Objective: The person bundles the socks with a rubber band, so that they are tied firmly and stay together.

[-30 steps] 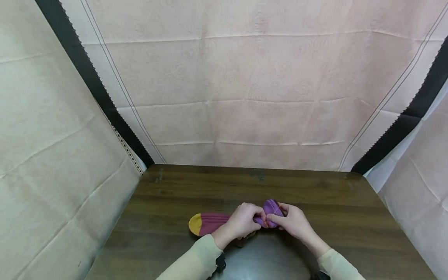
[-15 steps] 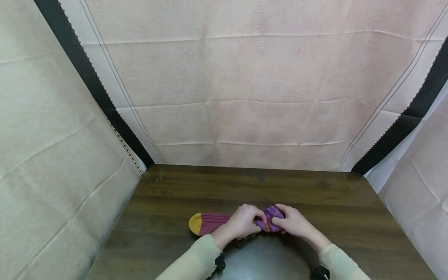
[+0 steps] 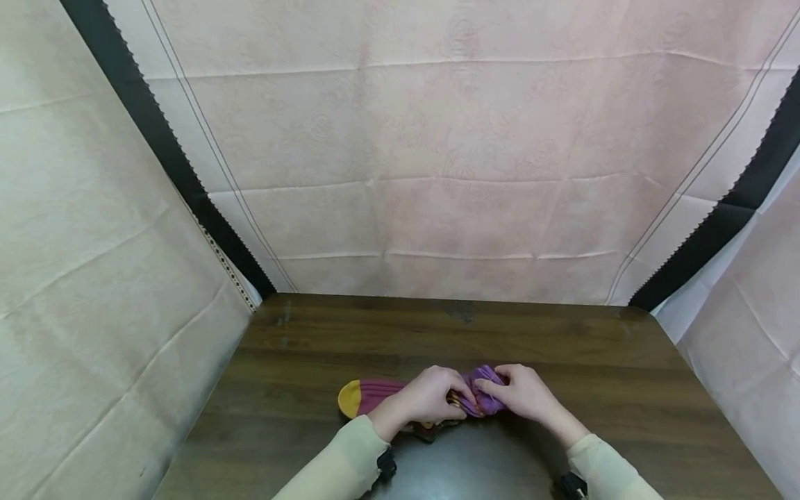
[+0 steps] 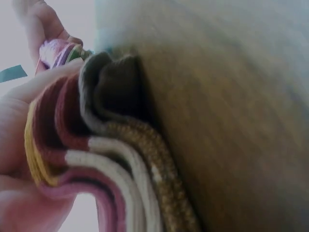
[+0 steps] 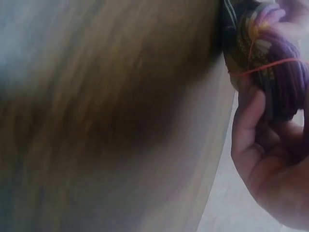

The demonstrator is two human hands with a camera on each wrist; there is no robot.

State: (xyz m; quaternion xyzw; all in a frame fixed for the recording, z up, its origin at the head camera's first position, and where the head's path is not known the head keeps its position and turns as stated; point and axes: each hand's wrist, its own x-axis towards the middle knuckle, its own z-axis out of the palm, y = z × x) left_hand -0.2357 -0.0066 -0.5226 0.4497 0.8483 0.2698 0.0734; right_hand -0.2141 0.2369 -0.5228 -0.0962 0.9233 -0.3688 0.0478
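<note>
A stack of socks lies across the near part of the table; at its left end a maroon sock [image 3: 378,394] with a yellow toe is on top. My left hand [image 3: 431,397] grips the stack near its middle. In the left wrist view, the folded sock layers [image 4: 116,154] are maroon, cream, grey and speckled brown. To the right, my right hand [image 3: 523,394] holds the bunched purple sock end [image 3: 486,378]. The right wrist view has a thin red-orange band [image 5: 275,65] around the sock bundle [image 5: 285,92], with fingers curled about it. The fingertips are partly hidden.
The brown wooden table [image 3: 300,347] runs back to a pale cloth wall [image 3: 462,173]. Cloth panels with dark edge strips stand on both sides. Each wrist carries a black camera strap, and the sleeves are pale green.
The purple end has gone from smooth to bunched and lies slightly lower. My left hand has shifted slightly left, uncovering yellow and dark layers. The yellow-toed end has barely moved.
</note>
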